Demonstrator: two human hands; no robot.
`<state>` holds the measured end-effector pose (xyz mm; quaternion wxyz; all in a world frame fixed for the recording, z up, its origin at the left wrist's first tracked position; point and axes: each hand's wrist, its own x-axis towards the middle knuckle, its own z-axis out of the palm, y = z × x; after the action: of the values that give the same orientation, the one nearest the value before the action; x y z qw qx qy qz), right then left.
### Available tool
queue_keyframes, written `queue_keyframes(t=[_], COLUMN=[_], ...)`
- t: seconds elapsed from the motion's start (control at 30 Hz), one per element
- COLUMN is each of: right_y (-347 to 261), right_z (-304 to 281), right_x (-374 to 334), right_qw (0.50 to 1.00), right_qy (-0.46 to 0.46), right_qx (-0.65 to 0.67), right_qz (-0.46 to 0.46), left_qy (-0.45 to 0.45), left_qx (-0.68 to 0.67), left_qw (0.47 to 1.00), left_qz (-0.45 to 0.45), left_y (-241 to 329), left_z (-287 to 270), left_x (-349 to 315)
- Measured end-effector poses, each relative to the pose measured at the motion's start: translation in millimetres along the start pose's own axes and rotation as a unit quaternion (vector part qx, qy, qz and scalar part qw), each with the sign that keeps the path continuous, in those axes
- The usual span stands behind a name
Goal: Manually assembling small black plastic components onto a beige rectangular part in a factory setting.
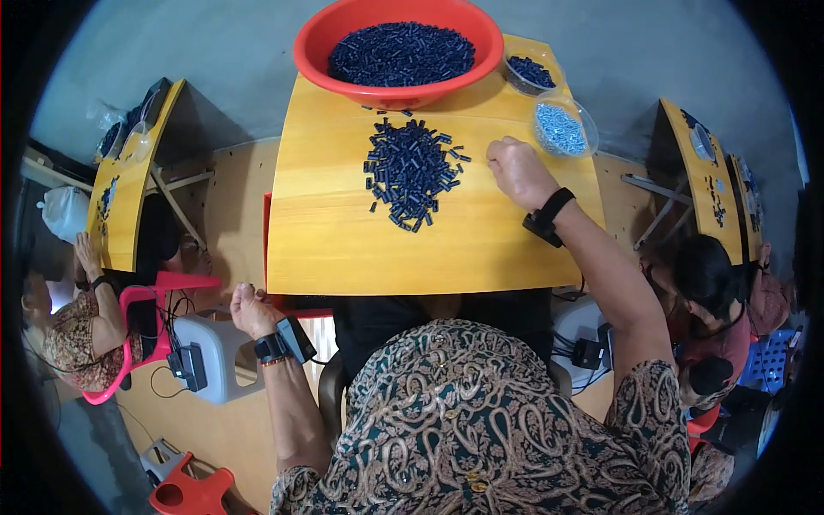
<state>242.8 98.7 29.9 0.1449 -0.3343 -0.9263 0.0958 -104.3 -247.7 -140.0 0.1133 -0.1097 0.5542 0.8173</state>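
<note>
A loose pile of short dark-blue plastic cylinders (410, 172) lies in the middle of the yellow table (343, 257). My right hand (519, 174) is closed over the tabletop, right of the pile and just in front of a clear bowl of small silvery metal pieces (560, 130). Whatever its curled fingers may hold is hidden. Off the table's near left corner, my left hand (253, 312) is raised with its fingers bent together. Anything between them is too small to make out. Both wrists wear dark bands.
A large red basin (309, 64) full of dark-blue cylinders stands at the table's far side. Beside it, at the far right corner, sits a clear bowl (530, 75) with more cylinders. Grey stools (210, 365) flank me. People work at yellow tables (129, 197) on both sides.
</note>
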Motion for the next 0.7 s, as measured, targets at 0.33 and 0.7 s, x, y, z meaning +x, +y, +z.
queue_keyframes(t=[0.33,0.7], right_y=[-28.6,-64.2], right_z=[-8.8,6.2], right_x=[-15.3,-78.5], right_qw=[0.995,0.878], right_qy=[0.023,-0.035], right_qx=[0.098,0.452], right_qz=[0.017,0.153], left_qy=[-0.038,-0.311], left_qx=[0.032,0.274], left_qw=[0.982,0.862], left_qz=[-0.181,0.291], left_y=[-24.5,59.7], left_z=[-22.9,127.1], left_x=[37.3,-143.1])
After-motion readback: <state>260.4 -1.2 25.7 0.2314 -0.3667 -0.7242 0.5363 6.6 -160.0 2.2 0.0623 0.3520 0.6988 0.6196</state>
